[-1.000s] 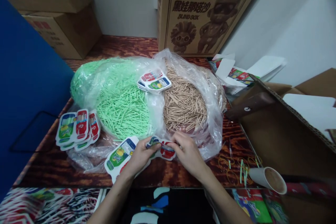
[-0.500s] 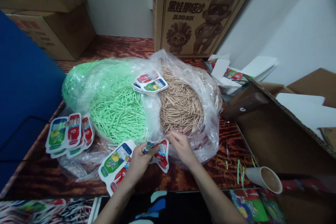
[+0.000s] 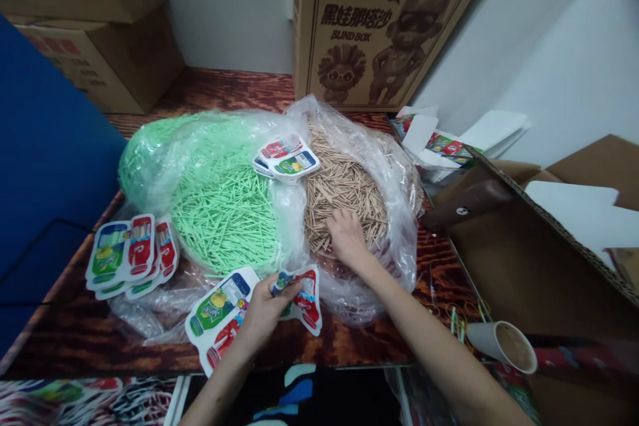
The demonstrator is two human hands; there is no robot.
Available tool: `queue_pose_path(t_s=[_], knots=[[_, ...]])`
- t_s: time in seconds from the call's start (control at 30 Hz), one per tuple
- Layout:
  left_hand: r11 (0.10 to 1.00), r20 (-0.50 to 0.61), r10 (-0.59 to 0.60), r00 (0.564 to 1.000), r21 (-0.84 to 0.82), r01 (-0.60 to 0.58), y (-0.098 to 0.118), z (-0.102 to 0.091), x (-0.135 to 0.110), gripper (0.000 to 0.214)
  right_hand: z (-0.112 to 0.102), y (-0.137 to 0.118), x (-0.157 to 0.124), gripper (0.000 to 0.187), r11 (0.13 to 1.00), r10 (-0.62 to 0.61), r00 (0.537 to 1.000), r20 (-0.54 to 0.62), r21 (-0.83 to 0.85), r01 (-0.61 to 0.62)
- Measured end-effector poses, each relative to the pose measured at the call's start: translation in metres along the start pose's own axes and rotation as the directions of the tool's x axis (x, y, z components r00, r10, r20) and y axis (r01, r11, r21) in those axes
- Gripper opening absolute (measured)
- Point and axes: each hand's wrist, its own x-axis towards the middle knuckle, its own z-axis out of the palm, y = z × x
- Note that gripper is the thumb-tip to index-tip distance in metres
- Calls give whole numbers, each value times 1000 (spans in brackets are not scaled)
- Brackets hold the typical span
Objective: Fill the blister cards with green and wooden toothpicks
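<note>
My left hand (image 3: 267,309) is closed, thumb on top, around a bottle-shaped printed packet (image 3: 307,299) with a red cola half and a green half. Under and beside that hand lies a larger green-and-red packet (image 3: 219,309) on the table. My right hand (image 3: 345,234) reaches into an open plastic bag of thin brown sticks (image 3: 344,180). Its fingers are curled down among the sticks, fingertips partly hidden. Left of it, another clear bag holds light green sticks (image 3: 224,213). A small pile of similar packets (image 3: 287,158) rests between the two bags.
Stacked filled packets (image 3: 122,253) lie at the table's left. Cardboard boxes (image 3: 394,26) stand at the back, and an open carton (image 3: 529,253) is on the right. A tilted paper cup (image 3: 502,344) sits near rubber bands and loose green sticks. More packets (image 3: 74,403) fill a container below left.
My right hand has moved up and away from the packet's edge into the brown sticks. The left hand stays nearly in place, still gripping its packet, which has turned slightly.
</note>
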Motion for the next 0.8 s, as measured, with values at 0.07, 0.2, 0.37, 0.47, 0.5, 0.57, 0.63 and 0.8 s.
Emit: queue_pose_path(t_s=[0.07,0.2,0.37,0.47,0.5,0.57,0.63,0.8], knots=[[1000,6,-9,1000,-5,9,-1,0,0,27,0,1,1,22,1000,-12,1000,16,6,11],[1000,16,-17,1000,-8,17,1,1,-1,27,1,4,2,22,957,53,998,36,283,-61],[1000,-4,-6,1000,-24,6,2,-1,-4,28,1,20,13,10,671,257,965,59,707,-222],[1000,-8,-10,1000,-10,10,-2,-3,-4,30,0,31,23,9,541,296,950,98,802,-251],[1000,-5,-12,1000,-4,12,-3,-3,-4,30,0,33,26,8,487,302,947,112,835,-254],[1000,6,-20,1000,-6,20,-3,-3,-4,30,0,36,30,2,385,304,943,133,889,-249],[1000,11,-24,1000,-19,24,-3,-3,-5,30,-1,39,32,4,301,310,940,141,924,-238],[1000,3,-2,1000,-17,2,-4,-3,-7,26,-5,47,34,11,197,377,920,103,962,-189]])
